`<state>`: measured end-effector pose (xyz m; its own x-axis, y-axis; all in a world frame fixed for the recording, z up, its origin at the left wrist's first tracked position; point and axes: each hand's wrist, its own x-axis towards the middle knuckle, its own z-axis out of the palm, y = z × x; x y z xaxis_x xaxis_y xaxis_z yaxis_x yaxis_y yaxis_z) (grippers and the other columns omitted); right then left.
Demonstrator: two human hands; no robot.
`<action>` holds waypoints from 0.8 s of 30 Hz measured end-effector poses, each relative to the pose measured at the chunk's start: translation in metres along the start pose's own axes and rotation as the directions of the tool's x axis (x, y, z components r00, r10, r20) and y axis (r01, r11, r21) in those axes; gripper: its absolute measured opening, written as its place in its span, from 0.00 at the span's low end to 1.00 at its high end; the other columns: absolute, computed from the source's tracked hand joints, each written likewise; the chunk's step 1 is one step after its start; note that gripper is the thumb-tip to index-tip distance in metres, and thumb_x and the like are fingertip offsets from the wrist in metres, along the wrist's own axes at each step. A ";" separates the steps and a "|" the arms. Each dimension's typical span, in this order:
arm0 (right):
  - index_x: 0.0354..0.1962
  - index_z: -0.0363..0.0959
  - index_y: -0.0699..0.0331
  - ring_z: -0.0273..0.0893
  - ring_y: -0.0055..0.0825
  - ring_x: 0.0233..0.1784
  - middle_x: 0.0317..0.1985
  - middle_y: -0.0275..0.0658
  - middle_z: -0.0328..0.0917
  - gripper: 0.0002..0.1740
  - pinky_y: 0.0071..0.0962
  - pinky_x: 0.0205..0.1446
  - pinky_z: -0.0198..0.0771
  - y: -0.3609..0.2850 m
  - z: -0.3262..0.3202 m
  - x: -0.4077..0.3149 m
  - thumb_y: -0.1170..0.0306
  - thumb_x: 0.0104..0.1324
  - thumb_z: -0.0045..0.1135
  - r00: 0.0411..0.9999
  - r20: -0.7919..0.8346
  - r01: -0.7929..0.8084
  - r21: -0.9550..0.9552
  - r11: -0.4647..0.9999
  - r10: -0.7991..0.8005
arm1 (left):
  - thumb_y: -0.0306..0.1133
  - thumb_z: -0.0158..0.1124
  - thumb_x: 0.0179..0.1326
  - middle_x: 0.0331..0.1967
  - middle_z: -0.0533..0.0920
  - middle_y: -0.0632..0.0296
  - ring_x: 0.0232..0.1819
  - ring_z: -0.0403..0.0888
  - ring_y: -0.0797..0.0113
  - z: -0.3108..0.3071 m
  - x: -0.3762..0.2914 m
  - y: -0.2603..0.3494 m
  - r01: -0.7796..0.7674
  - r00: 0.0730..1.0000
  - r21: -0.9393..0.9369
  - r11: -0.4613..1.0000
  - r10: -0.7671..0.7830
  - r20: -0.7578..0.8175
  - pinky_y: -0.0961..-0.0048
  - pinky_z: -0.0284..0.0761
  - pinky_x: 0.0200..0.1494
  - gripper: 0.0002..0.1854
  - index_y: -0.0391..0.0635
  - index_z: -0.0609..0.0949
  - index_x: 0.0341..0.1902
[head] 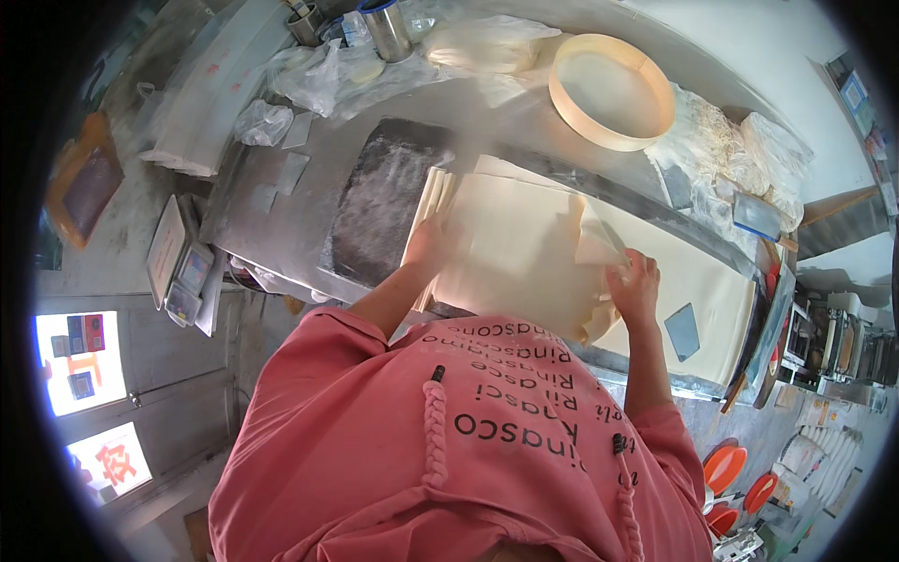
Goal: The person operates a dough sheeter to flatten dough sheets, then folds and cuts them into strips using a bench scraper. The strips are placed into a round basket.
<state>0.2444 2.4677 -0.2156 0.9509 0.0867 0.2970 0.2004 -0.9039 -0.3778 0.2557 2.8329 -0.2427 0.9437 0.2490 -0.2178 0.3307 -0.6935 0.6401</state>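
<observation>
A wide sheet of rolled dough (520,232) lies in front of me on the work table, over more dough sheets (709,281) that reach to the right. My left hand (425,242) rests on the folded dough layers (435,193) at the sheet's left end; whether its fingers grip them is unclear. At the ragged right end, my right hand (634,281) has its fingers closed on the dough's edge, where a corner is folded over. A grey metal scraper blade (682,332) lies on the dough right of my right hand. Left of the folds is a dark flour-dusted board (386,197).
A round wooden-rimmed sieve (611,133) stands at the back, beside plastic bags with noodle-like strands (716,147). A blue-edged scraper (757,216) lies at the right. A steel canister (386,31) and plastic bags (309,77) are at the back left. Long blades with wooden handles (734,393) edge the table's right end.
</observation>
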 end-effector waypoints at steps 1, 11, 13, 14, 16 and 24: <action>0.41 0.72 0.61 0.70 0.44 0.42 0.38 0.44 0.74 0.16 0.43 0.46 0.67 -0.005 0.005 0.005 0.67 0.54 0.59 1.000 0.027 -0.004 -0.025 1.000 0.005 | 0.44 0.63 0.54 0.25 0.79 0.55 0.30 0.78 0.58 0.002 0.003 -0.007 -0.023 0.999 -0.069 0.997 0.021 -0.028 0.64 0.72 0.35 0.19 0.38 0.77 0.35; 0.32 0.69 0.62 0.71 0.47 0.39 0.33 0.45 0.73 0.11 0.43 0.42 0.67 0.006 0.021 0.025 0.64 0.59 0.56 0.966 0.190 -0.181 0.017 0.983 0.174 | 0.37 0.59 0.58 0.26 0.80 0.53 0.28 0.79 0.58 0.006 0.058 -0.036 0.025 0.947 -0.176 0.984 -0.080 -0.311 0.65 0.74 0.34 0.10 0.43 0.80 0.36; 0.31 0.69 0.64 0.73 0.46 0.37 0.31 0.46 0.74 0.12 0.42 0.41 0.67 0.011 0.016 0.025 0.63 0.61 0.54 0.933 0.215 -0.311 0.085 0.947 0.287 | 0.37 0.58 0.57 0.35 0.80 0.49 0.38 0.79 0.46 -0.010 0.057 -0.032 0.070 0.897 -0.084 0.994 -0.100 -0.431 0.57 0.74 0.41 0.10 0.47 0.80 0.40; 0.31 0.69 0.65 0.74 0.46 0.37 0.30 0.47 0.75 0.12 0.42 0.41 0.68 0.013 0.013 0.025 0.63 0.61 0.53 0.904 0.248 -0.379 0.090 0.921 0.348 | 0.37 0.58 0.57 0.39 0.79 0.54 0.40 0.78 0.50 -0.010 0.048 -0.025 0.073 0.726 0.258 0.963 0.126 -0.676 0.57 0.75 0.43 0.09 0.50 0.79 0.39; 0.31 0.69 0.66 0.75 0.47 0.34 0.28 0.48 0.76 0.13 0.41 0.39 0.68 0.015 0.011 0.027 0.62 0.62 0.52 0.869 0.275 -0.449 0.093 0.889 0.411 | 0.37 0.61 0.56 0.38 0.80 0.53 0.41 0.78 0.51 -0.008 0.043 -0.025 -0.128 0.839 0.261 0.957 0.245 -0.485 0.60 0.74 0.44 0.12 0.45 0.78 0.42; 0.32 0.71 0.66 0.76 0.47 0.31 0.26 0.48 0.77 0.13 0.41 0.37 0.69 0.020 0.016 0.024 0.63 0.62 0.52 0.876 0.226 -0.460 0.123 0.880 0.426 | 0.35 0.61 0.57 0.34 0.78 0.51 0.38 0.77 0.49 0.004 0.023 0.030 -0.227 0.947 0.161 0.960 0.257 -0.195 0.59 0.72 0.41 0.10 0.42 0.75 0.35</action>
<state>0.2747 2.4583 -0.2299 0.9716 -0.2146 -0.0994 -0.2320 -0.7836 -0.5763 0.2874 2.8149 -0.2317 0.9766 0.1895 0.1018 0.1045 -0.8316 0.5454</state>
